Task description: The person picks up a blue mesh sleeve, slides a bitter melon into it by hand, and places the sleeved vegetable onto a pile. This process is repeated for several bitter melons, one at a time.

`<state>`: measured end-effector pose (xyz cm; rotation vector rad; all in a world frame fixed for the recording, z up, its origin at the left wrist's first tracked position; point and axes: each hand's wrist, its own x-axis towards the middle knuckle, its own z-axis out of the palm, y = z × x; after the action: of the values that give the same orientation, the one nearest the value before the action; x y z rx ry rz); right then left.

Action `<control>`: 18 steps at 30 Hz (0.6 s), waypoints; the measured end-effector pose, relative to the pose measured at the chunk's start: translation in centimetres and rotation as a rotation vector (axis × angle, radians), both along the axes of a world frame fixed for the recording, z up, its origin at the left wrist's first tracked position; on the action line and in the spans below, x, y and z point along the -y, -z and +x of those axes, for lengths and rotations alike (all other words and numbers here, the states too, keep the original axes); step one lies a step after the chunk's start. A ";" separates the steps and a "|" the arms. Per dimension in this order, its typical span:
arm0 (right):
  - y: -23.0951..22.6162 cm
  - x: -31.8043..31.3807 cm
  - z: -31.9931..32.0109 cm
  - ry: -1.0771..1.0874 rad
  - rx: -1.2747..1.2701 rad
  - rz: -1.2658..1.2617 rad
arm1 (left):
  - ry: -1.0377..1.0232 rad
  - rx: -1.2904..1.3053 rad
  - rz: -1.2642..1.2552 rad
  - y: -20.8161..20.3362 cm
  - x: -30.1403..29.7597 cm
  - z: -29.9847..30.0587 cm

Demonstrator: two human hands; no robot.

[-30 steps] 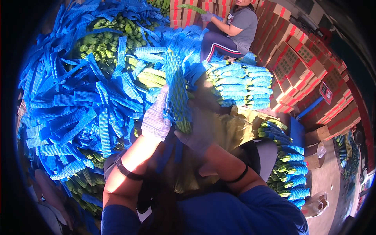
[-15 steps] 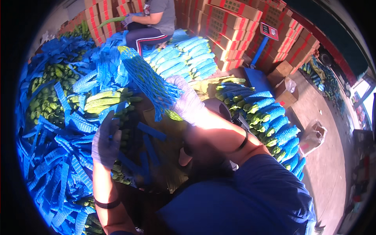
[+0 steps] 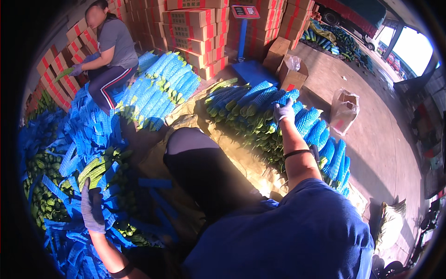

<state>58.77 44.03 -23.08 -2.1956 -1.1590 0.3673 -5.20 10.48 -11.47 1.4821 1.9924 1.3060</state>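
My right hand (image 3: 284, 111), in a pale glove, is stretched out to a row of bitter gourds in blue foam nets. Its fingers close on one netted bitter gourd (image 3: 287, 96) on top of the row. At the left, my gloved left hand (image 3: 93, 211) is raised with the fingers apart and nothing in them. Just beyond its fingertips lie several bare green bitter gourds (image 3: 95, 171). Loose blue foam nets (image 3: 69, 239) are heaped around and below that hand.
Another person (image 3: 111, 51) sits at the far left, holding a bare gourd. A second stack of netted gourds (image 3: 160, 86) lies beside them. Taped cartons (image 3: 190, 32) rise behind. A blue platform scale (image 3: 253, 72), an open carton (image 3: 292, 74) and a paper bag (image 3: 344, 111) stand at the right.
My right hand has carried the netted bitter gourd from in front of me to the row at the right. The view has swung right; my left hand stays open near the bare gourds.
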 end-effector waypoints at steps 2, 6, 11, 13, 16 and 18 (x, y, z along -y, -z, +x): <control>0.7 -0.2 1.3 0.065 -0.031 -0.126 | 0.020 -0.010 0.028 0.5 -0.3 0.0; 0.6 -3.3 4.2 -0.072 0.121 -0.393 | 0.012 -0.310 -0.100 1.0 0.2 -0.2; -6.7 -2.1 -3.4 -0.558 0.743 -0.330 | -0.087 -0.298 -0.139 0.6 3.1 -1.5; -16.8 3.6 -8.9 -0.505 0.601 -0.168 | -0.078 -0.371 -0.088 1.3 2.0 -2.5; -19.9 3.0 -16.6 -0.753 0.579 0.254 | -0.170 -0.436 -0.183 0.1 3.4 -3.5; -20.9 5.5 -26.4 -1.029 0.523 0.445 | -0.299 -0.429 -0.242 0.4 6.4 -4.5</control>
<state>32.33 38.55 -2.17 -1.1839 -2.3496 -0.0878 -9.68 4.08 -11.83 1.4803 2.6219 0.8482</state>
